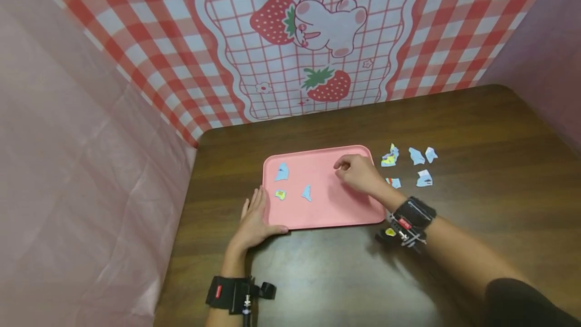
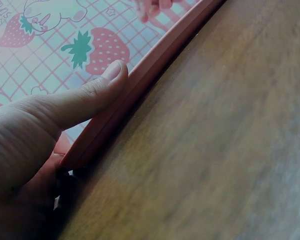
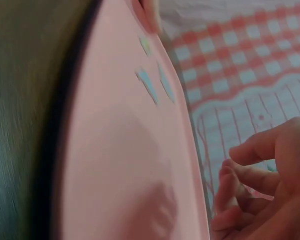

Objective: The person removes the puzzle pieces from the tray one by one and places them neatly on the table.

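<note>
My left hand rests at the near left corner of a pink tray, fingers straight along its left side. Its thumb lies at the near rim in the left wrist view. Over the tray's right half hovers my right hand, fingers loosely bent, with nothing seen between thumb and forefinger. Three flat paper-like pieces lie in the tray's left part: a light blue one, a small yellow-green one and a narrow blue one.
Right of the tray on the wooden table lie several more pieces: a yellow and blue one, blue ones, and one with a red stripe. A yellow piece shows beside the right wrist strap. A checked strawberry cloth hangs behind.
</note>
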Demonstrator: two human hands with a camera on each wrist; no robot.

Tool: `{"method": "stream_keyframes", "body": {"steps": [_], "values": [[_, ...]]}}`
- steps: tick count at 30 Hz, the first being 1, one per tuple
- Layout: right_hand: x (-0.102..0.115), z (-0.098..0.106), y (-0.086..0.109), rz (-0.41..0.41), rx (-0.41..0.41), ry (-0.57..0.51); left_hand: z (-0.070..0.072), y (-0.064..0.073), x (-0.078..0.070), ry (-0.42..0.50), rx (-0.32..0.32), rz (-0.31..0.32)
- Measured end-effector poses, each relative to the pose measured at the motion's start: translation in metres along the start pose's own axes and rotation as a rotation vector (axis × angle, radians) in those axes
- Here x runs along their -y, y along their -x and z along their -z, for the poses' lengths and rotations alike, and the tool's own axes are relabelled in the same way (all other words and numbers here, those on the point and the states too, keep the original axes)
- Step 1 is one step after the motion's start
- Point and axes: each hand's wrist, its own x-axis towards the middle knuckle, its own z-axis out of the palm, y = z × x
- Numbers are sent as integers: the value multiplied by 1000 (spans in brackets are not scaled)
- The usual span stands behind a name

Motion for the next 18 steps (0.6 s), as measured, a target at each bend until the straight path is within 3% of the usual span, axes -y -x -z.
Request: {"method": "stream_keyframes", "body": {"steps": [6,18], "values": [[14,-28,1,-6,118,49,0,0,-1,15,-3,-3],[19,-53,-2,3,145,89,0,1,-2,2,-10,-4]]}}
